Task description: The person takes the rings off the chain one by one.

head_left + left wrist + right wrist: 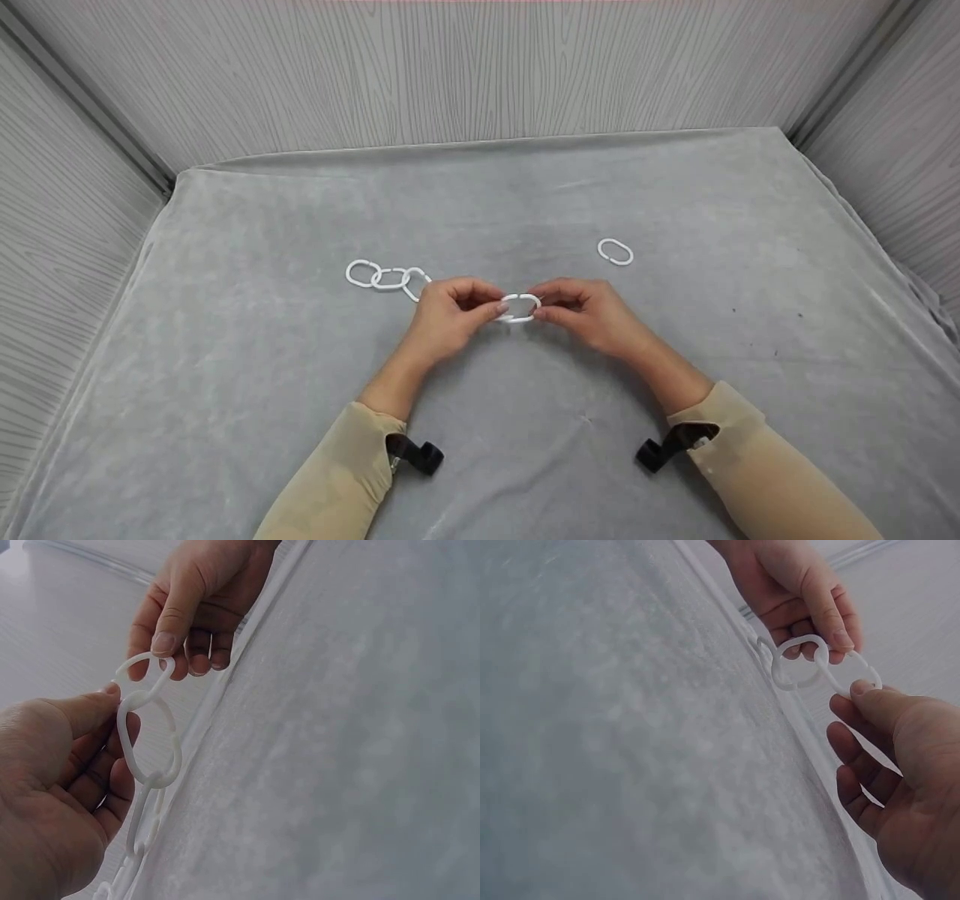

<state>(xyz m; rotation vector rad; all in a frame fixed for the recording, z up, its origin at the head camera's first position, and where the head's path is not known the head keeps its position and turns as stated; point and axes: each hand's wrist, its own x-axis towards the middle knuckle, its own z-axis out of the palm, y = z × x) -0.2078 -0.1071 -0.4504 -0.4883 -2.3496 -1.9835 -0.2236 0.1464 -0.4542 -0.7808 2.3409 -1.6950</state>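
Observation:
Both hands meet over the middle of the cloth at one white oval chain link (520, 320), which has a small gap in its upper side. My left hand (444, 319) pinches its left end between thumb and index finger. At the opposite end, my right hand (592, 313) holds it between thumb and fingertips. Another white link (124, 741) hangs looped through the held one in the left wrist view, with further links trailing below it. In the head view, joined white links (390, 287) lie left of my left hand, which hides part of the chain.
A single loose white link (602, 255) lies beyond my right hand. Grey cloth (262, 375) covers the table, with wood-grain panels (480, 75) behind and at both sides. Black wrist mounts (429, 457) stick out from the beige sleeves.

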